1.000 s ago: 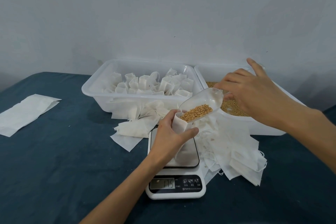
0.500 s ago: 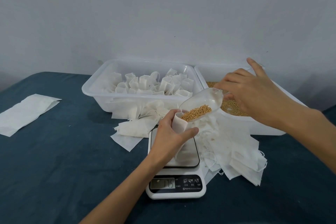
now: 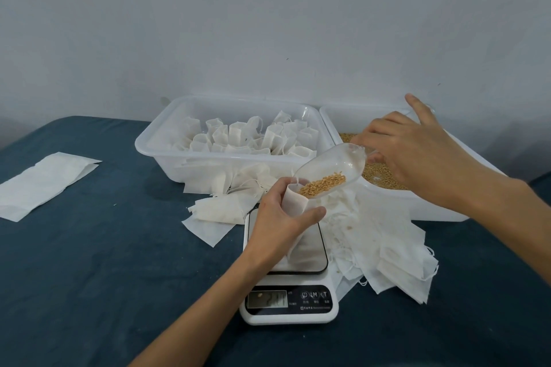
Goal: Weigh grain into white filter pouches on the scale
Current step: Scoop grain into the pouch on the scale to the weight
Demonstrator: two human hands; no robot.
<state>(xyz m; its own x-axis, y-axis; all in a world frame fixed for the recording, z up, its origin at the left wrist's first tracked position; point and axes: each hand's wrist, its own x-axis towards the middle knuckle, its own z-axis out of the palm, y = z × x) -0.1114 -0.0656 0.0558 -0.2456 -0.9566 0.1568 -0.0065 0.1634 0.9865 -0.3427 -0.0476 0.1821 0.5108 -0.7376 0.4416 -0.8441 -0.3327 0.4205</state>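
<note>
The table (image 3: pixel 89 262), under dark blue cloth, carries everything; the scale (image 3: pixel 288 304) near its front middle is the landmark. Behind the scale to the left stands a clear bin of filled pouches (image 3: pixel 232 134); behind it to the right, the grain bin (image 3: pixel 432 208). Loose empty pouches (image 3: pixel 387 247) lie heaped just right of the scale. Above the scale's platform the left hand (image 3: pixel 278 222) curls fingers and thumb round an open pouch (image 3: pixel 295 202), its lower end reaching the platform. The right hand (image 3: pixel 417 152) pinches the handle of a clear scoop (image 3: pixel 331 170), tipped with its lip at the pouch mouth and grain (image 3: pixel 323 185) sliding low. The pouch looks limp, light and collapsible, so it is best held near the rim, loosely.
</note>
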